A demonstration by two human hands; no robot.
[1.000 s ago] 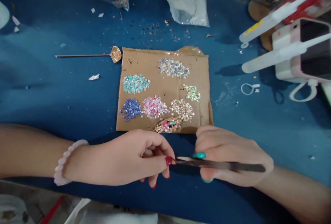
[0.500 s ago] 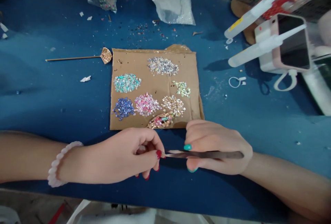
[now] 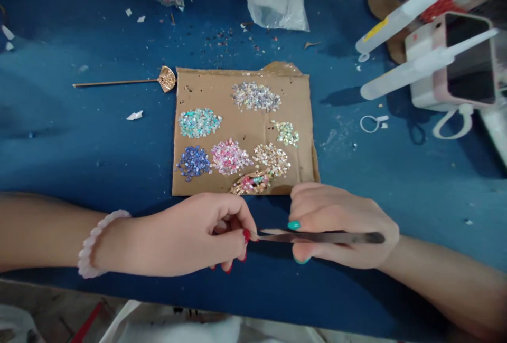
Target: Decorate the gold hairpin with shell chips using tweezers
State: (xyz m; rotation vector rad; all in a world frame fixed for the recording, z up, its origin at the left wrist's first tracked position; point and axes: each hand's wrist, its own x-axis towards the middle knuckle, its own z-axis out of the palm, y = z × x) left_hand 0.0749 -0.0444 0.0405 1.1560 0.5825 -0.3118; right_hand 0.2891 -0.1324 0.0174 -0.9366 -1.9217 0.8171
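Hands meet at the near edge of the blue tabletop (image 3: pixel 79 137), just short of a cardboard sheet (image 3: pixel 206 89) bearing small sorted heaps of coloured chips.

Going left to right: a gold hairpin blank (image 3: pixel 119 82) lies on the tabletop to the left of the cardboard. The left hand (image 3: pixel 178 240), with a pale bead bracelet (image 3: pixel 97 243) at the wrist, has its grip pressed together, thumb and forefinger pinching at the tip of the tweezers (image 3: pixel 320 237); whether a chip sits between them is too small to tell. The tweezers lie level, tip pointing left, held in the right hand (image 3: pixel 340 227), whose fingers are closed around the shaft.

The step in hand appears to be tending the tweezer tip, either clearing it or seating a chip in it. Just beyond both hands, at the near edge of the cardboard, rests a gold ornament (image 3: pixel 251 183) partly filled with coloured chips, touching the beige heap (image 3: pixel 271 157). It lies apart from either grip, between the two hands and a little farther off.

A next move would likely call for a steady tip carried forward to the ornament or a heap, with light pressure so the loose piles are not scattered.

At far right, glue syringes (image 3: pixel 400 16) lean on a pink phone (image 3: pixel 455 63).
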